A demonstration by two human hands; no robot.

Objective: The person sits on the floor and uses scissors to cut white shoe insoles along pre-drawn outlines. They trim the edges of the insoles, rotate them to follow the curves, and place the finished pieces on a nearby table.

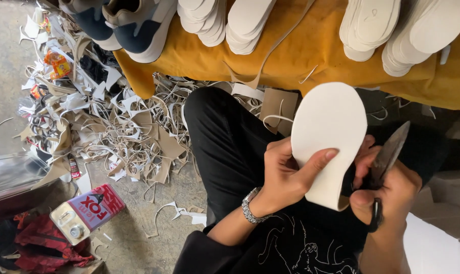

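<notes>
Your right hand (387, 195) hides the knife (389, 152) handle, and the insole (326, 142) covers its fingers. The top edge cuts off the shoes (128, 23) and stacked soles (372, 25).

One head-worn camera looks steeply down (close) over the lap toward the floor (138, 223).

Insole (326, 132) between left hand (285, 175) and right hand (387, 193); scrap pile (118, 127) left; tin (88, 213) lower left.
</notes>
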